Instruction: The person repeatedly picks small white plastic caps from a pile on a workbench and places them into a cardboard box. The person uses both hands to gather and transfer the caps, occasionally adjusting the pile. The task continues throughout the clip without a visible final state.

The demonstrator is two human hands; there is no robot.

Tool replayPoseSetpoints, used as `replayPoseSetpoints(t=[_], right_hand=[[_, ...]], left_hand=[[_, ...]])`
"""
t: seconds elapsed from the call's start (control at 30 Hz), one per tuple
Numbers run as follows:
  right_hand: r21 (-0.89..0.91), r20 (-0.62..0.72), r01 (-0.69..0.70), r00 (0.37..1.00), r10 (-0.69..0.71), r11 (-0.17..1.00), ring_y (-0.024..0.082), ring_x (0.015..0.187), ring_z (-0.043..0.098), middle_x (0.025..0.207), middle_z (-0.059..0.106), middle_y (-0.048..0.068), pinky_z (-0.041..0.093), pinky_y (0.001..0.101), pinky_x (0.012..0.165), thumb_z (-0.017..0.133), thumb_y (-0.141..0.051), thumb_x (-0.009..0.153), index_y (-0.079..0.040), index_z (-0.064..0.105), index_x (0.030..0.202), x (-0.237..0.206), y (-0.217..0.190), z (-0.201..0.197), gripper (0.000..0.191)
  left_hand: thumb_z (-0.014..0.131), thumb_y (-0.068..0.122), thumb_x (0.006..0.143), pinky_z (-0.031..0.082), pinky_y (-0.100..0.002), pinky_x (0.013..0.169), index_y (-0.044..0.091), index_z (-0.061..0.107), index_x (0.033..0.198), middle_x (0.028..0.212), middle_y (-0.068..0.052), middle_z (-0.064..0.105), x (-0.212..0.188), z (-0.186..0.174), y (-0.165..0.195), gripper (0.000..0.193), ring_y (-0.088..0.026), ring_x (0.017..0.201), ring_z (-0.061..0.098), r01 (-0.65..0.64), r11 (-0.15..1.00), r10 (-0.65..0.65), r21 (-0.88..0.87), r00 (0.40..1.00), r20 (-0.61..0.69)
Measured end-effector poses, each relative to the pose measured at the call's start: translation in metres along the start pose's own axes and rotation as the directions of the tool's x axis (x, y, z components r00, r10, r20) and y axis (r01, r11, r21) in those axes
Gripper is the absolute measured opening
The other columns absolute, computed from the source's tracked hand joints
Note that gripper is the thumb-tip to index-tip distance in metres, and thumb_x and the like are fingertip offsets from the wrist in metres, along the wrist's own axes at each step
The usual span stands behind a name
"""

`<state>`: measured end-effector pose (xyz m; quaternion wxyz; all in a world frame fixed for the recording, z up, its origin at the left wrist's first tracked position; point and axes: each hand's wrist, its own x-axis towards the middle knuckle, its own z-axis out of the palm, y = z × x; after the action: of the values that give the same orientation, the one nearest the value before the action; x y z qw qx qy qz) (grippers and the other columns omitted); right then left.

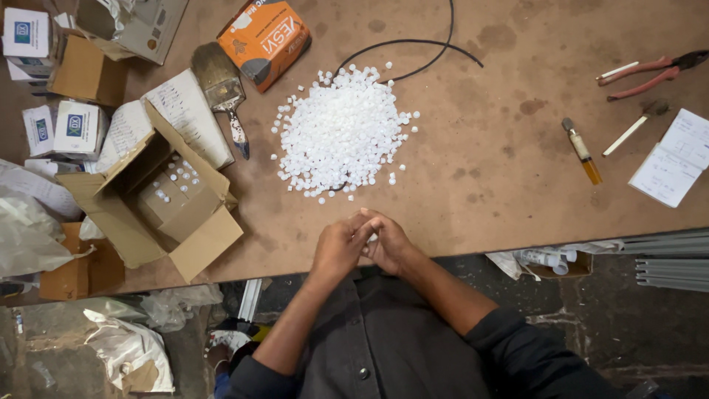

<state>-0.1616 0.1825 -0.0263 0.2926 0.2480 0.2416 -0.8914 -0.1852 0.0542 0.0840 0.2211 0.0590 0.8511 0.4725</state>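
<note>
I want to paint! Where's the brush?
The brush lies on the table, upper left in the head view, between the orange box and the open carton.

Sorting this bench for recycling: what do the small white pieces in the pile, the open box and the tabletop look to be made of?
White pieces: probably moulded plastic, uniform white, slightly glossy. A few show between the left hand and right hand. Open box: brown cardboard, matt, with creased flaps. Tabletop: looks like hardboard or pressed wood, flat brown, stained and grainless.
</note>
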Motion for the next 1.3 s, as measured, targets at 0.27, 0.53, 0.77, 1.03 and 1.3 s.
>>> replayPoseSetpoints(t=[0.27,0.53,0.77,1.03,1.3], right_hand=[[0.0,-0.111,-0.017,0.994,0.017,1.0,0.013,0.072,0.062,0.082,0.071,0.002,0.046,0.0266,0.06,0.05,-0.036,0.101,-0.012,0.068,0.101,-0.005,-0.007,0.007,0.03],[0.026,-0.014,0.004,1.0,-0.003,1.0,0.012,0.061,0.058,0.077,0.066,0.003,0.046,0.0263,0.053,0.05,-0.039,0.105,-0.009,0.064,0.099,0.002,-0.004,0.005,0.033],[0.004,-0.024,-0.017,1.0,0.017,1.0,0.013,0.06,0.058,0.073,0.064,0.002,0.045,0.026,0.052,0.05,-0.037,0.103,-0.011,0.065,0.102,0.005,-0.002,0.009,0.03],[0.049,-0.045,-0.033,0.998,0.035,0.998,0.013,0.062,0.06,0.077,0.067,0.002,0.046,0.0263,0.052,0.053,-0.038,0.105,-0.009,0.065,0.099,0.027,0.014,0.012,0.031],[-0.003,-0.054,-0.034,0.998,0.034,0.999,0.013,0.075,0.065,0.089,0.07,0.001,0.052,0.0283,0.061,0.049,-0.039,0.104,-0.011,0.067,0.106,0.054,0.034,0.039,0.033]], left_hand=[[0.065,0.035,0.095,0.051,-0.033,0.055,0.008,0.073,0.107,0.073,-0.009,0.073,-0.007,-0.005,0.018,0.03,-0.013,0.061,0.067,0.068,0.997,-0.072,-0.047,0.994,-0.084],[0.045,0.038,0.105,0.034,-0.02,0.045,0.006,0.069,0.106,0.065,0.002,0.058,0.002,-0.006,-0.016,0.04,-0.006,0.053,0.05,0.351,0.578,-0.319,-0.737,0.928,0.192],[0.057,0.029,0.101,0.037,-0.02,0.05,0.008,0.064,0.118,0.078,0.001,0.063,-0.001,-0.012,-0.023,0.028,-0.006,0.06,0.051,0.263,0.748,-0.246,-0.61,0.963,0.113],[0.05,0.023,0.107,0.052,-0.028,0.072,0.002,0.06,0.125,0.095,-0.004,0.069,-0.002,-0.04,-0.053,0.029,-0.013,0.083,0.062,0.31,0.43,-0.34,-0.848,0.926,0.167],[0.05,-0.004,0.094,0.053,-0.033,0.1,0.0,0.061,0.126,0.121,-0.01,0.069,-0.002,-0.06,-0.084,0.034,-0.02,0.119,0.065,0.189,0.555,-0.215,-0.81,0.973,0.079]])
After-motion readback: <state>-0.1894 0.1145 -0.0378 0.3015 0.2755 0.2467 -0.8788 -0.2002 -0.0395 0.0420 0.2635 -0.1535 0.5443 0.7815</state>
